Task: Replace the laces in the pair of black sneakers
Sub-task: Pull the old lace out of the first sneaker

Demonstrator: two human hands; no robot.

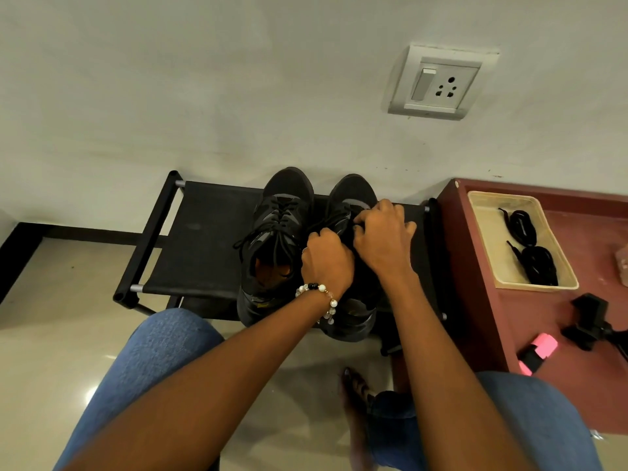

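Atop rack (204,232), both hands curl on right sneaker (353,198): left hand (326,256) pinches lace (326,222), right hand (384,232) grip content unclear. Yank, and you tip sneaker off rack.

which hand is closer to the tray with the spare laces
Right. The right hand works on the right sneaker, on the side toward the tray; the left hand sits farther away, between the two sneakers.

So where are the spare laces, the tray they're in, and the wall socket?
spare laces (538,263), head view, on the nearer coiled bundle.
tray (489,249), head view, on its left wall.
wall socket (448,87), head view, on the pin holes.
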